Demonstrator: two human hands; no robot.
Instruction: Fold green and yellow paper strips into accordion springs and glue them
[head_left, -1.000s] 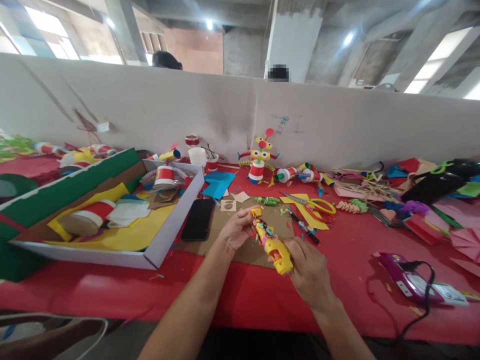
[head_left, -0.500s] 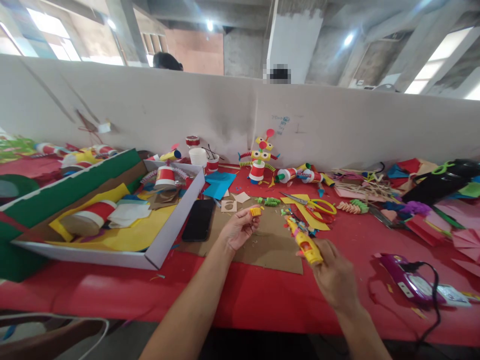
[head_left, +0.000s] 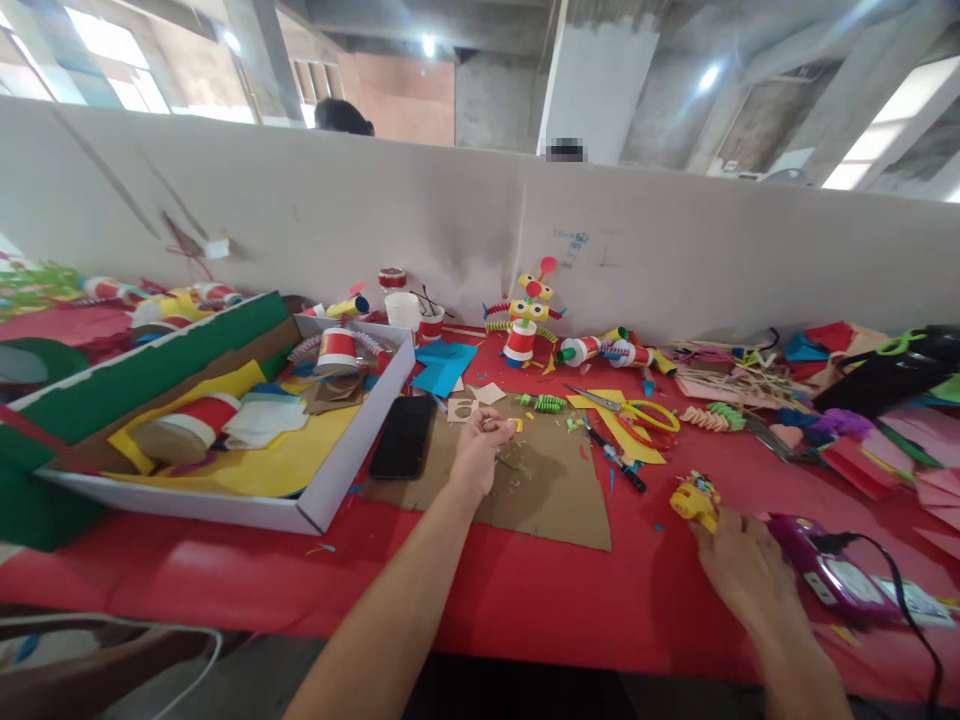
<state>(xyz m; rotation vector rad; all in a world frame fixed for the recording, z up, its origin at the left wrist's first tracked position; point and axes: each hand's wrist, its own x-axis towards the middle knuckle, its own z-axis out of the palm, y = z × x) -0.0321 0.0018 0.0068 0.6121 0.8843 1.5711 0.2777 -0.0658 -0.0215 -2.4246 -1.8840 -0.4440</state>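
Observation:
In the head view, my left hand [head_left: 477, 452] is over the cardboard sheet, its thumb and fingers pinched on a small yellow folded paper piece [head_left: 517, 425]. My right hand [head_left: 742, 565] is low over the red table on the right, with its fingers at the back end of a yellow tool [head_left: 694, 500]. Coloured bits cluster at the tool's far end; its exact kind is unclear. Between the hands lies the brown cardboard sheet [head_left: 555, 510], sprinkled with small scraps. A dark pen-like tool [head_left: 619, 462] rests at the sheet's right edge.
Yellow-handled scissors [head_left: 652, 415] lie on yellow paper. A black phone [head_left: 402, 438] sits beside the white-sided box [head_left: 217, 510] at left. A paper-cup figure [head_left: 519, 342] stands at the back. At right are a purple power strip [head_left: 832, 572] with a cord and a black bottle [head_left: 892, 370].
My right hand has moved right and away from the cardboard with the yellow tool, baring the dark pen-like tool. My left hand has shifted slightly, still pinching the yellow paper piece.

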